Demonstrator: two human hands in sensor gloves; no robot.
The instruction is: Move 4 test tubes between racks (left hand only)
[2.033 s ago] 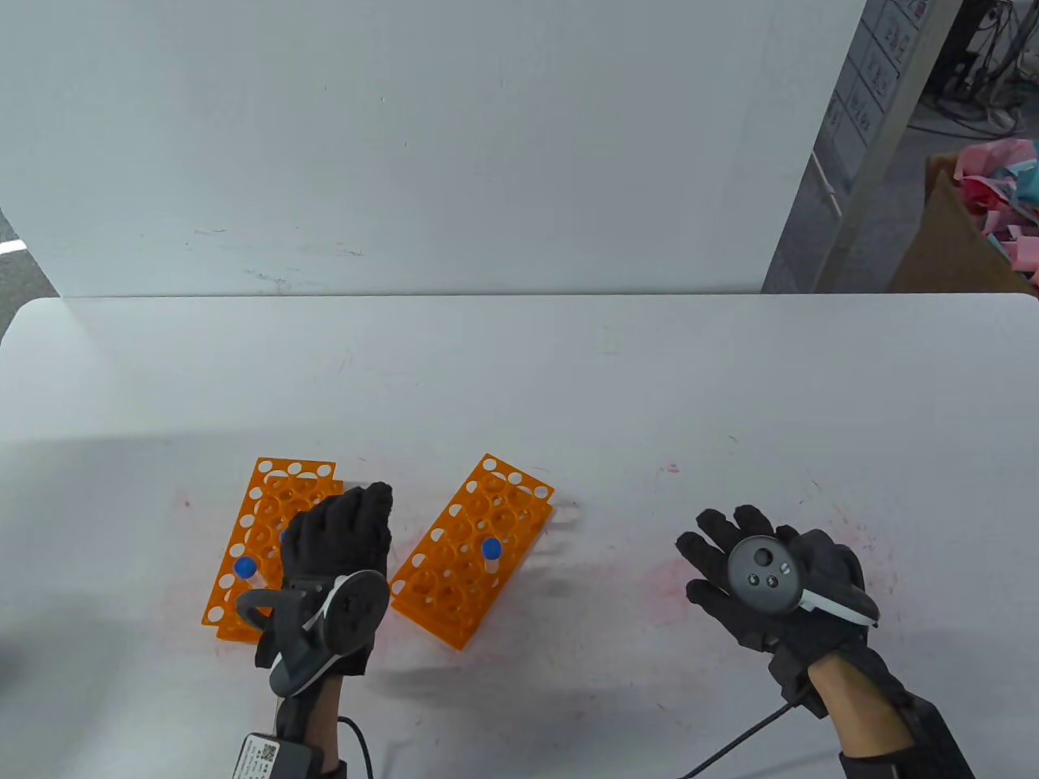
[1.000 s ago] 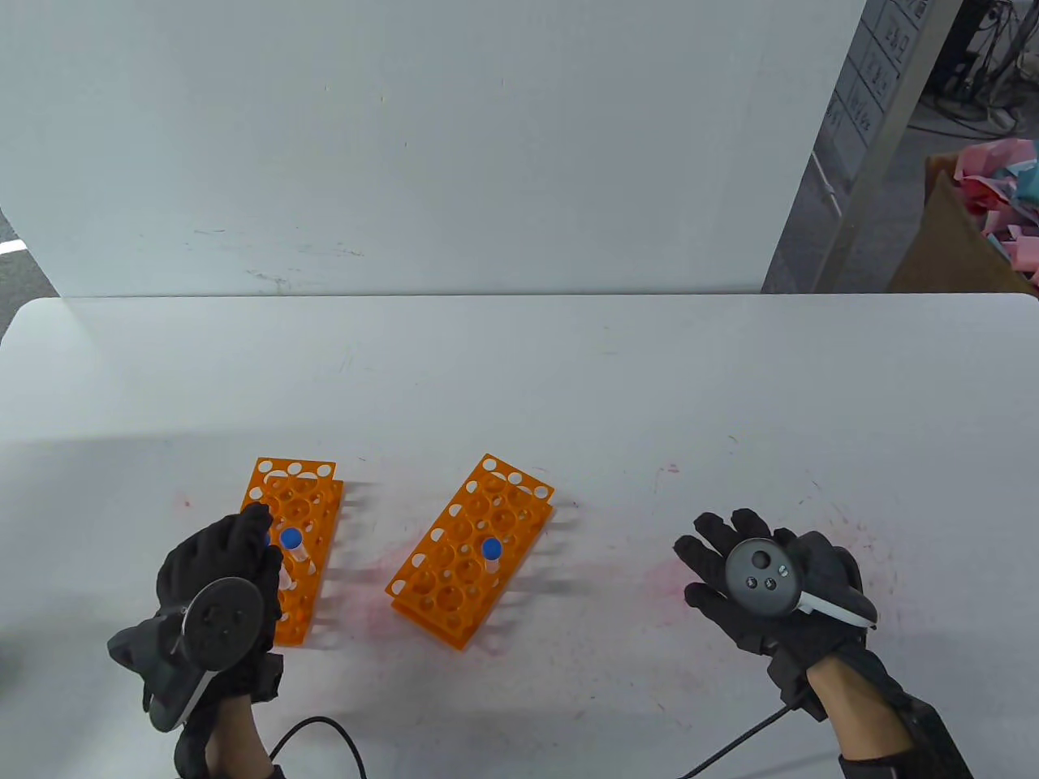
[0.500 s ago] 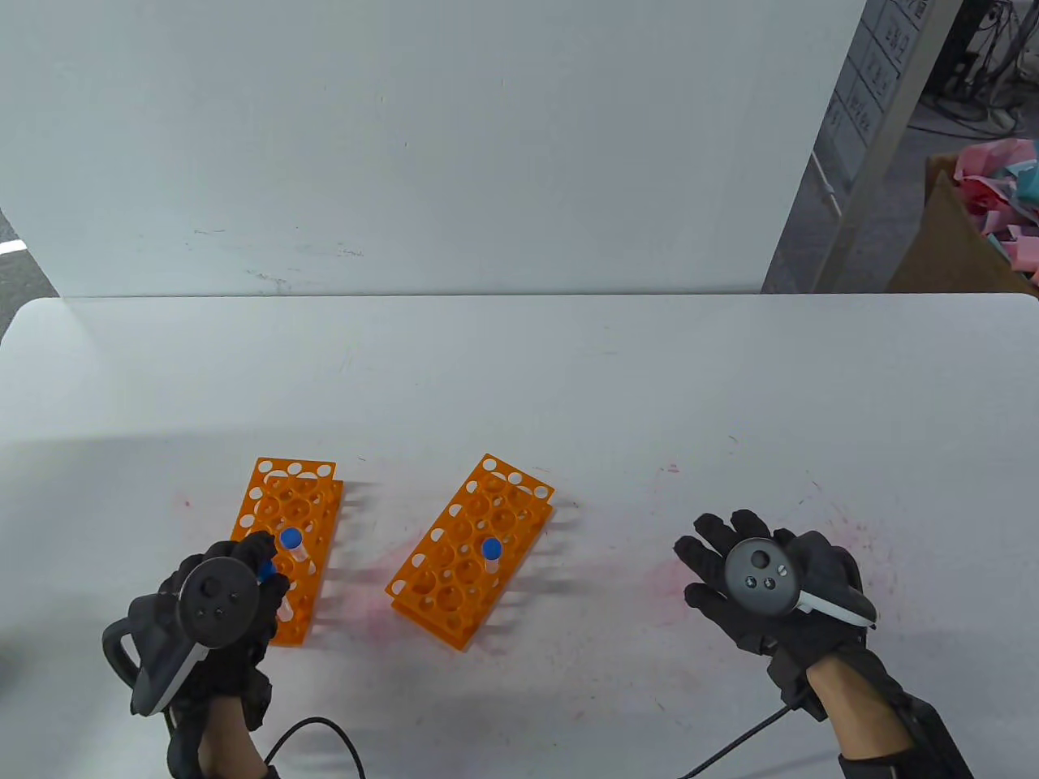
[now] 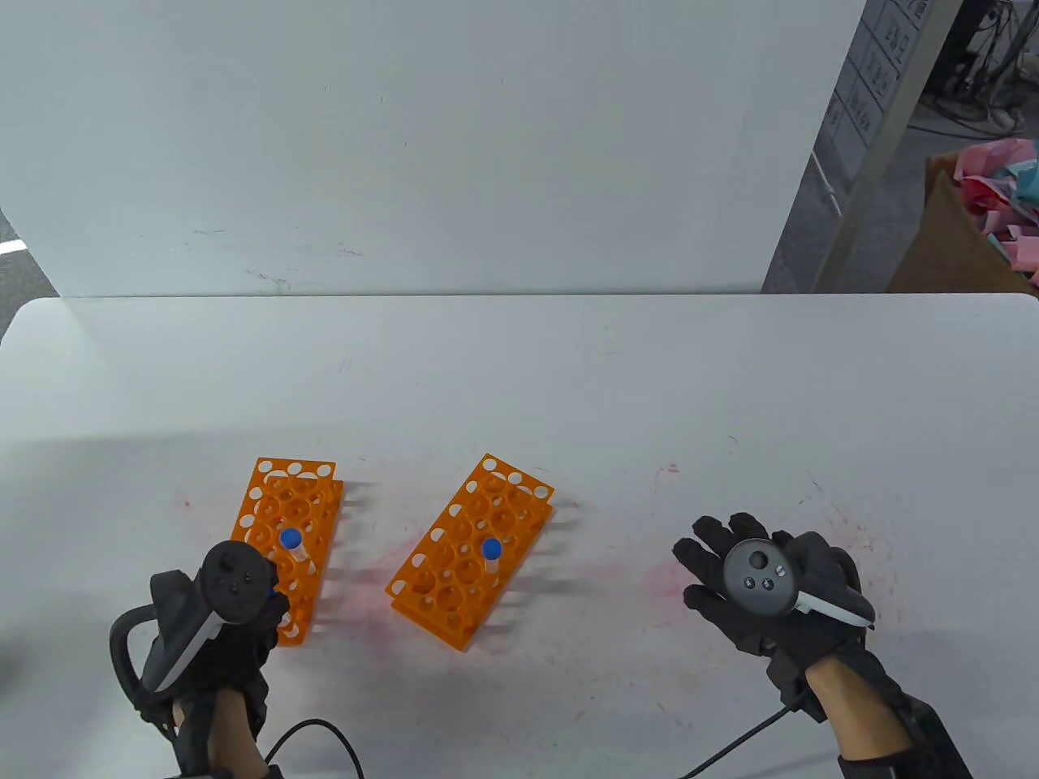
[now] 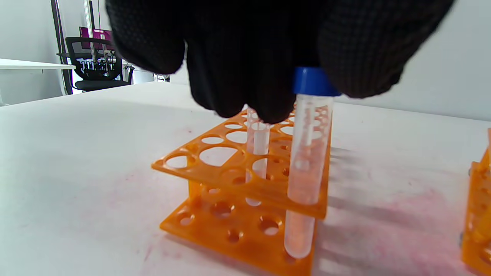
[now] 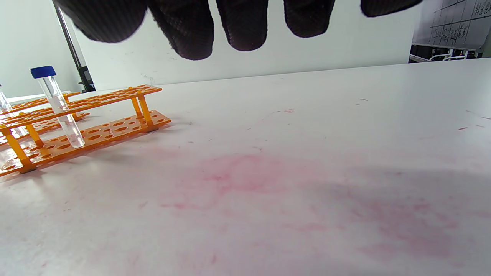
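So the left hand is bunched down over the blue cap of a test tube at the near end of the left rack. From the left wrist view the fingers are curled in around the cap and touching it, but I honestly can't tell whether it's a real pinch or just resting there, since the glove hides the contact. The tube itself sits upright in a near corner hole, its tip down at the bottom plate.

Stuff that could go sideways, my guess:
- The hole is snug around the tube, so pulling at any angle could drag the light rack up or skate it across the table.
- A second tube stands right behind, partly under the same fingers. Easy to bump it or catch it with a knuckle on the way up.
- Gripping only the cap means the tube can swing, which makes hitting a hole in the right rack harder. That rack already has one tube in it, so there's something to clip on the way in.

Right hand is flat and spread out on the table, well apart from both racks, holding nothing.
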